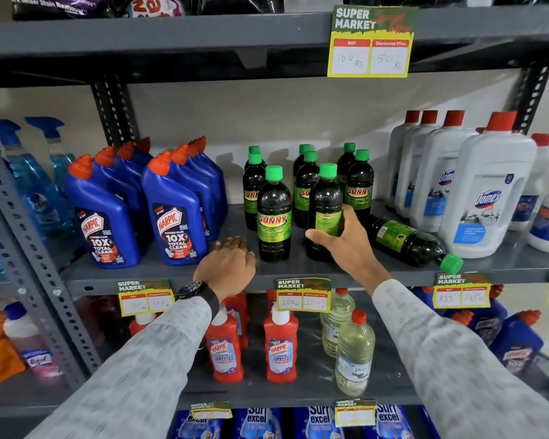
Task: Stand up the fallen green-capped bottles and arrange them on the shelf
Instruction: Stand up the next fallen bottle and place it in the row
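Several dark green-capped bottles stand upright in the middle of the grey shelf (159, 274). My right hand (346, 239) grips the lower half of one upright green-capped bottle (325, 198) in the front row. To its left stands another front bottle (274, 213) with its "Sunny" label facing me. One green-capped bottle (406, 240) lies on its side to the right, cap pointing toward the shelf's front edge. My left hand (229, 266) rests palm down on the shelf front, just left of the front bottles, holding nothing.
Blue Harpic bottles (171, 210) crowd the left of the same shelf; white Domex bottles (485, 191) stand on the right, close to the fallen bottle. Price tags (303, 294) hang on the shelf edge. Red cleaner bottles (281, 343) fill the shelf below.
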`<move>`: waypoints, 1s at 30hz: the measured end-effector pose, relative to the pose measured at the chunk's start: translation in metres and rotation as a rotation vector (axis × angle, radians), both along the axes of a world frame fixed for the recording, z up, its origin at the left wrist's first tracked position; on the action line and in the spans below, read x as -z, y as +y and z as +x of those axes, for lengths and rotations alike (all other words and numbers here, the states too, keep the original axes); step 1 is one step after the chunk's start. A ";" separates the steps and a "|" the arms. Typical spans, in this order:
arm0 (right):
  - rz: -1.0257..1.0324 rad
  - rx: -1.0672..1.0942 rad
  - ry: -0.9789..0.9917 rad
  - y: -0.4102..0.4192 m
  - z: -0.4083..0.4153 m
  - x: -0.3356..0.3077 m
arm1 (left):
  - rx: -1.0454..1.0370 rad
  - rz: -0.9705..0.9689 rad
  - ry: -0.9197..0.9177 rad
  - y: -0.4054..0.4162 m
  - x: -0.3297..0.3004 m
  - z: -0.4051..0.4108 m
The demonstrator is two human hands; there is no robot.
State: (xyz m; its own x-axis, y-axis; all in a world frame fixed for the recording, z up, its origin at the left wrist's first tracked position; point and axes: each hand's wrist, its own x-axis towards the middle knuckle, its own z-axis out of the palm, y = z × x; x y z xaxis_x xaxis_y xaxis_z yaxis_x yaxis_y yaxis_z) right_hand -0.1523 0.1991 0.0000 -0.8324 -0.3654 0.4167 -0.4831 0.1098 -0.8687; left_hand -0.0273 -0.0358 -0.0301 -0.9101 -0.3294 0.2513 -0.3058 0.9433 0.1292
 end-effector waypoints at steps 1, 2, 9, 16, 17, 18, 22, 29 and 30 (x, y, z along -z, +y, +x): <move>0.015 0.033 0.034 -0.001 0.001 0.000 | -0.001 -0.003 -0.003 0.000 0.000 0.000; 0.030 0.062 0.060 -0.002 0.002 -0.001 | -0.001 -0.003 -0.007 0.000 -0.001 0.000; -0.023 -0.110 0.010 0.006 0.000 0.001 | 0.000 0.021 -0.013 0.001 -0.002 0.002; 0.013 0.054 0.051 0.001 0.001 0.001 | -0.001 0.007 -0.011 0.005 -0.004 0.004; 0.014 0.067 0.066 0.000 0.001 0.001 | -0.003 0.008 -0.014 0.005 -0.004 0.005; 0.017 0.070 0.077 0.000 0.001 0.001 | -0.004 0.010 -0.015 0.005 -0.005 0.005; 0.008 0.024 0.093 0.002 -0.001 0.002 | 0.000 0.014 -0.013 0.006 -0.005 0.005; 0.016 0.005 0.029 0.002 -0.009 0.006 | 0.002 0.024 -0.009 0.006 -0.005 0.006; 0.031 0.033 0.033 0.001 -0.009 0.006 | 0.002 0.020 -0.011 0.006 -0.006 0.006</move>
